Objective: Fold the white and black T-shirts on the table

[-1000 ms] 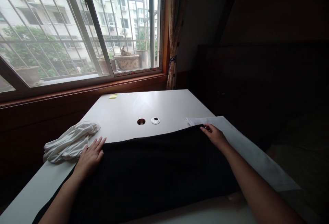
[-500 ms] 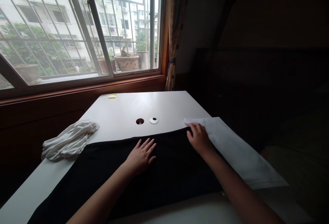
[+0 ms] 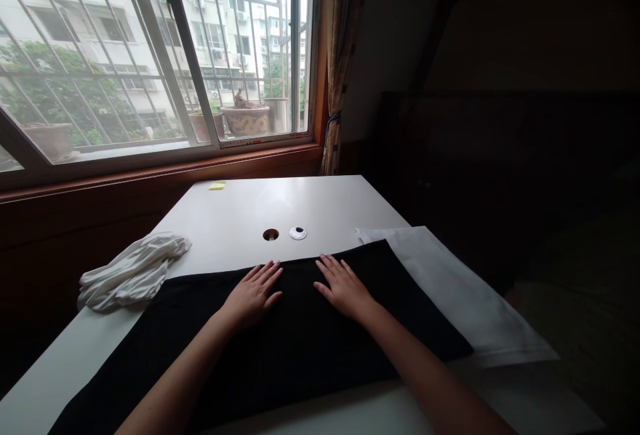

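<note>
Fingers [image 3: 261, 276] slightly spread | our right hand [image 3: 346, 290] has left the corner of the black cloth [image 3: 295, 355], joining our left hand [image 3: 251, 296] mid-frame | apparently smoothing, not pinching

Two hands: a left hand [image 3: 251, 296] and a right hand [image 3: 345, 290]. One table [image 3: 240, 215], one black cloth [image 3: 295, 355], one bunched white cloth [image 3: 131, 274], one flat white sheet [image 3: 455, 288], one yellow note [image 3: 217, 186], one hole [image 3: 271, 234], one round cap [image 3: 298, 234], one window [image 3: 188, 48], one curtain [image 3: 339, 82], at least four flowerpots [image 3: 246, 122] (the exact number is unclear).
</note>
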`<state>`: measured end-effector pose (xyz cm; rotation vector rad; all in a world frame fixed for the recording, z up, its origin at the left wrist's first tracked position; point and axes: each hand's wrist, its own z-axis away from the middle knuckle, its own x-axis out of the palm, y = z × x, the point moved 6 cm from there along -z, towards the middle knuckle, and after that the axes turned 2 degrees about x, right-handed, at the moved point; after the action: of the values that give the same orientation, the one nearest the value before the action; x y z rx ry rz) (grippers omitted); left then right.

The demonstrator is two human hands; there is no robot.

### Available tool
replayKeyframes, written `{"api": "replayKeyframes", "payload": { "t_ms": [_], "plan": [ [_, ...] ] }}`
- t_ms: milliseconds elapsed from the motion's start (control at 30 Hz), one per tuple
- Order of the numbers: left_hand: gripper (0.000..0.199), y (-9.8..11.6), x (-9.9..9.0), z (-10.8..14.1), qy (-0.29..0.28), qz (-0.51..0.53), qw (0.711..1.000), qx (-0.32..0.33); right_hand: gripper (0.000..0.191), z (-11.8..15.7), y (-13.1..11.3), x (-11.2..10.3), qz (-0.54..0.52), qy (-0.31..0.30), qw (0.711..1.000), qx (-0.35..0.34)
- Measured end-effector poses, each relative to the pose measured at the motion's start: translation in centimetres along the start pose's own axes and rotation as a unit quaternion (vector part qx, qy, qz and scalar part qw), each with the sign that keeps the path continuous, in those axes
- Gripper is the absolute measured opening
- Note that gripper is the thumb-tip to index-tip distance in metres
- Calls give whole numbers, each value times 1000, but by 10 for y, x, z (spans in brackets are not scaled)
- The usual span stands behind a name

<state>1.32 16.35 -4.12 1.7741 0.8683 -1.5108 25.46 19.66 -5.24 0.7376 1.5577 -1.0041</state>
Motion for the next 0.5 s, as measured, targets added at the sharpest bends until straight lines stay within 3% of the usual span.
{"api": "replayKeyframes", "payload": {
  "t_ms": [200, 500],
  "plan": [
    [60, -26, 0, 17, -2, 2, 999, -35, 71, 5, 40, -5, 9, 13, 998, 58],
    [63, -68, -2, 61, 17, -16, 994, -107, 68, 3, 50, -1, 3, 50, 996, 73]
  ]
}}
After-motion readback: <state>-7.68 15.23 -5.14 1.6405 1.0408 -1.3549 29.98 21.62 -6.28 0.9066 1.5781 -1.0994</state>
